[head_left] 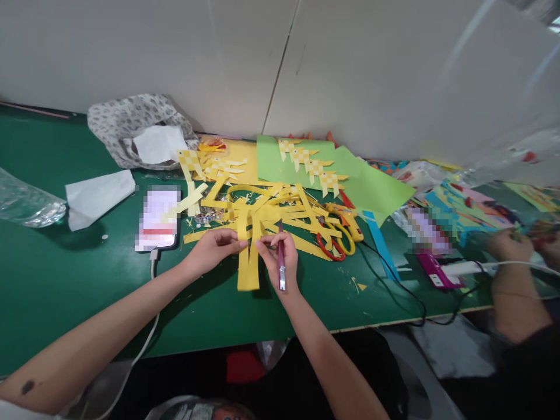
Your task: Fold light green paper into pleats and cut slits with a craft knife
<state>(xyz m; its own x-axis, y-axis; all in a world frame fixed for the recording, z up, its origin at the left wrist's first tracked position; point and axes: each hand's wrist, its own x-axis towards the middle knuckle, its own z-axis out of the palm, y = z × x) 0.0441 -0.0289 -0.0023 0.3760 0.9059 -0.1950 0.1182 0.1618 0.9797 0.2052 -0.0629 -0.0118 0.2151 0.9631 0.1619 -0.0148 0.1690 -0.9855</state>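
Observation:
Between my two hands hang yellow paper strips (248,276), their lower ends close together over the green tabletop. My left hand (214,252) pinches a strip at its left edge. My right hand (280,256) grips the strips' right side with thumb and fingertips, and a purple pen-like tool (281,265) with a silver end rests in the same hand. Just beyond my fingers lies a loose heap of yellow paper strips and scraps (301,213). Red- and yellow-handled scissors (335,242) and a yellow glue gun (350,221) are right of the heap.
A charging phone (160,219) lies left. Woven yellow paper fish (312,163) rest on green paper (271,160) at the back. A patterned cloth bag (140,116) stands back left. At right are a pink power strip (437,271), cables, and another person's hand (510,246).

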